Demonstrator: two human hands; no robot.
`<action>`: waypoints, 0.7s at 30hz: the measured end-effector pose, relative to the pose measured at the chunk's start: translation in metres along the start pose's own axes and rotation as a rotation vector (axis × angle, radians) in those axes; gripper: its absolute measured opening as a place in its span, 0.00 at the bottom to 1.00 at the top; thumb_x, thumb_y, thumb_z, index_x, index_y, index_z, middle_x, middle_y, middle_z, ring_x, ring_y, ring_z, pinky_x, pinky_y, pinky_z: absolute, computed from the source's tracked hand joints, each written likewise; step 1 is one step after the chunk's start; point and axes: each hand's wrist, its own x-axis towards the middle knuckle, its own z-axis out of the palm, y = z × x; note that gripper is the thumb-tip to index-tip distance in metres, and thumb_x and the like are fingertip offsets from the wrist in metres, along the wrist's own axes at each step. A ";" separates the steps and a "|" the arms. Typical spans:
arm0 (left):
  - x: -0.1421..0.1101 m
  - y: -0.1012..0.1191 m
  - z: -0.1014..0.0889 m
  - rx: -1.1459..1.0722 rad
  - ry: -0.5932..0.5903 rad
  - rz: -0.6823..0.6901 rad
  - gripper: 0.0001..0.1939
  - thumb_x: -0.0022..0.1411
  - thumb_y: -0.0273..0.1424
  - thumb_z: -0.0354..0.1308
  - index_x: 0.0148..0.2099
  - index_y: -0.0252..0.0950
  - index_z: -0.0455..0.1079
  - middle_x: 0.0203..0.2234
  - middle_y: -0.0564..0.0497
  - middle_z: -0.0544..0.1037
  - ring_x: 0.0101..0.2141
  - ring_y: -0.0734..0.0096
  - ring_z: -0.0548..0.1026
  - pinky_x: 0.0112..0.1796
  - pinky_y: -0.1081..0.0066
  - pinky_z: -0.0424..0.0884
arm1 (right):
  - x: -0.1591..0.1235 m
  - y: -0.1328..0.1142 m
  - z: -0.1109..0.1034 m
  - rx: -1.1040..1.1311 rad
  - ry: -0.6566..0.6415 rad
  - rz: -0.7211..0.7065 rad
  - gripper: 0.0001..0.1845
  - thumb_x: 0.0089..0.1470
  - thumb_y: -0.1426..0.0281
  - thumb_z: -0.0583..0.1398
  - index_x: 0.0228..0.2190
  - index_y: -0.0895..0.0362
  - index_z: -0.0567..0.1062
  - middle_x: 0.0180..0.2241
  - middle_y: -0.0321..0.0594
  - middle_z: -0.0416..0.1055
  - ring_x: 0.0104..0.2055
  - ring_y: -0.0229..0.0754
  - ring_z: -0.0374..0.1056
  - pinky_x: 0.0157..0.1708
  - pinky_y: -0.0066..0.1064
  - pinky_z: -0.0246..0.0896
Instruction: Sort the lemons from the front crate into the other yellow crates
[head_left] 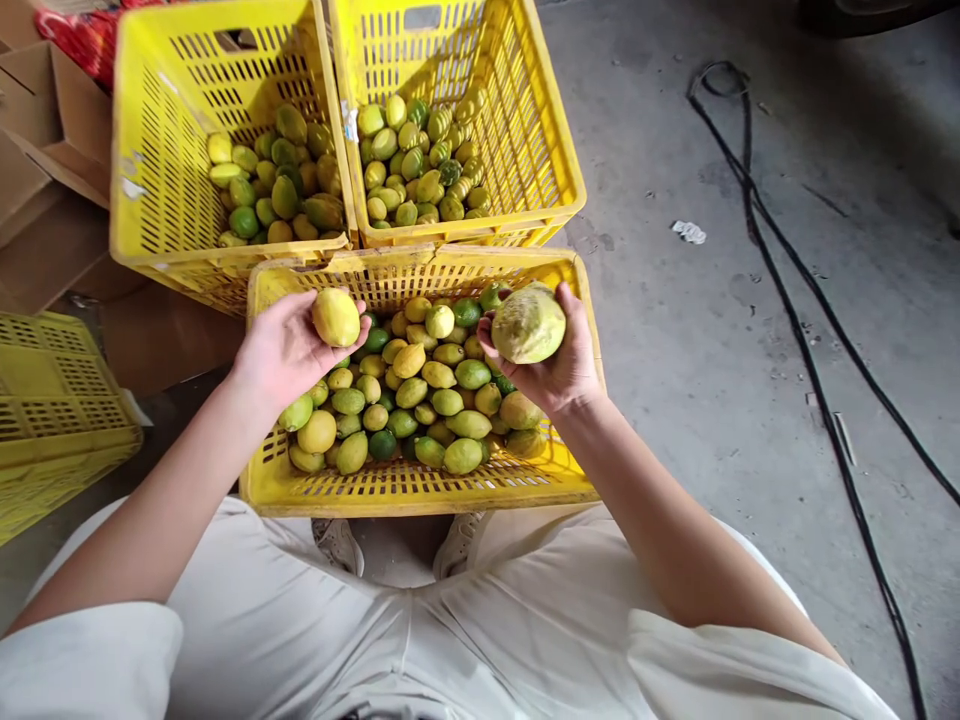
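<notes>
A yellow lemon (336,317) rests in my left hand (281,345), palm up with the fingers curled beneath it. My right hand (562,370) grips a bigger, pale green lemon (529,323) with rough brownish marks on its skin. Both hands are raised over the near yellow crate (420,497), the left above its left side and the right above its right side. Inside that crate lie many loose green and yellow lemons (410,392).
Two more yellow crates, back left (150,235) and back right (555,190), adjoin the near one and hold lemons. Another crate (60,400) and cardboard boxes (52,150) stand at the left. A black cable (795,330) runs along the concrete floor at the right.
</notes>
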 end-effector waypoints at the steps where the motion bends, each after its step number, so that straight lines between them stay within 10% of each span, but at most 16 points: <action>1: 0.001 -0.001 0.000 0.051 -0.038 -0.008 0.12 0.73 0.28 0.48 0.48 0.32 0.73 0.33 0.45 0.80 0.32 0.67 0.80 0.32 0.72 0.78 | -0.001 0.000 0.001 0.001 0.005 -0.010 0.12 0.65 0.58 0.57 0.42 0.51 0.76 0.30 0.40 0.77 0.32 0.46 0.76 0.29 0.37 0.81; 8: -0.001 -0.004 0.001 0.251 -0.096 -0.062 0.11 0.66 0.29 0.49 0.37 0.33 0.73 0.28 0.43 0.78 0.23 0.68 0.76 0.20 0.75 0.67 | 0.005 0.001 -0.003 -0.037 0.110 0.071 0.23 0.69 0.52 0.51 0.39 0.54 0.77 0.30 0.44 0.78 0.31 0.43 0.75 0.26 0.30 0.76; 21: -0.003 -0.001 -0.002 0.186 -0.041 -0.080 0.16 0.69 0.34 0.46 0.40 0.31 0.73 0.28 0.41 0.80 0.24 0.64 0.77 0.21 0.72 0.71 | 0.011 0.010 -0.009 -0.122 0.326 0.115 0.03 0.59 0.64 0.61 0.35 0.49 0.73 0.27 0.38 0.75 0.33 0.48 0.76 0.29 0.39 0.81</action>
